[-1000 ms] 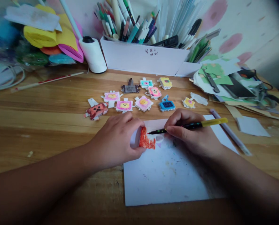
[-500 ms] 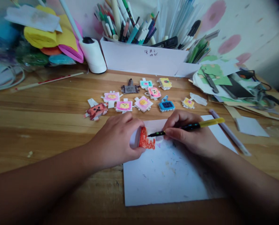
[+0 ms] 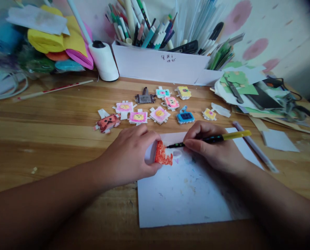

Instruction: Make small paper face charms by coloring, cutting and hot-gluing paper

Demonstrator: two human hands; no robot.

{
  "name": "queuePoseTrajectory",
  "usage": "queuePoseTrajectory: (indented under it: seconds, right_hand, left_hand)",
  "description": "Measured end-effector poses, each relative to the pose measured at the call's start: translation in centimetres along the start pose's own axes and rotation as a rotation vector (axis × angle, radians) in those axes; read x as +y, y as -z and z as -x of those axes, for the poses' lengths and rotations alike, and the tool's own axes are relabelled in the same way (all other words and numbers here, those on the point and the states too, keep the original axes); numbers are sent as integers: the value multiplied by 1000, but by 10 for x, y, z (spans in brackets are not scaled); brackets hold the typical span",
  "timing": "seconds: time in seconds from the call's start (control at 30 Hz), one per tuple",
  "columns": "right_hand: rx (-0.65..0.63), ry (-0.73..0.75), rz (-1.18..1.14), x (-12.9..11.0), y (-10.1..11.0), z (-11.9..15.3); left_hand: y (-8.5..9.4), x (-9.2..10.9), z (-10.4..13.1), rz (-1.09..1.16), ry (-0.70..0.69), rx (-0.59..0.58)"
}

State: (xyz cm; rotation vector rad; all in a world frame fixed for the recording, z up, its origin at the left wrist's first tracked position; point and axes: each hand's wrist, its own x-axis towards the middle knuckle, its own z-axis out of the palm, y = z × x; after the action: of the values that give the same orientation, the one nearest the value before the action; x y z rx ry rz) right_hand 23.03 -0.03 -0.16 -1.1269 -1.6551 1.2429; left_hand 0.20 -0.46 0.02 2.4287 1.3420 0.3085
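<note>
"Orange-red and white, one small blocky piece (image 3: 160, 155) sits over the upper part of a white sheet (image 3: 181, 201). What have your hands got?"

"My left hand (image 3: 130, 152) curves round it, thumb and fingers parted only by its depth, gripping its edges. My right hand (image 3: 217, 151) is closed in a writing pinch on one slim black marker with a yellow end (image 3: 237, 135), its tip at the coloured face."

"Touching?"

"I can't tell at this scale."

"Count the little decorated paper pieces beyond."

"Ten: three pink-and-yellow (image 3: 138, 117), two mainly yellow (image 3: 183, 92), and one each of brownish red (image 3: 108, 123), dark grey (image 3: 145, 97), teal (image 3: 162, 92), coral pink (image 3: 171, 102) and blue (image 3: 185, 117). I also count one white thread spool (image 3: 104, 64) and one pale purple stick (image 3: 256, 147)."

"What's hard to make out?"

"My fingers cover the left edge of the held piece. The right forearm and its shadow obscure part of the sheet. Pens overlap too densely to count behind the long white box (image 3: 157, 64), and its dark handwriting is too small to read. The coloured rolls (image 3: 45, 41) run out of view at the left, and both forearms are cut off."
</note>
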Motion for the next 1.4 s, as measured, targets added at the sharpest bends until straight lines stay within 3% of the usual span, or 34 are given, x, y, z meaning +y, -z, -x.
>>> queuePoseTrajectory:
  seconds: [0.37,0.5,0.77,0.9,1.03,1.4]
  right_hand:
    - [-56,1,12,-1,0,2]
    - [-20,4,3,0,1,2]
    - [-93,1,-26,-2,2,5]
    - [-46,2,-16,-2,1,5]
    - [-100,-2,-4,-2,1,5]
    - [-33,-10,-77,2,3,2]
  left_hand:
    - [1,0,0,2,6,-16]
    - [0,0,0,-5,4,-3]
    - [0,1,-1,-3,3,-16]
    - [-1,1,-1,-14,-12,-3]
    - [0,0,-1,-13,-18,0]
    - [-1,-1,1,-18,-2,-7]
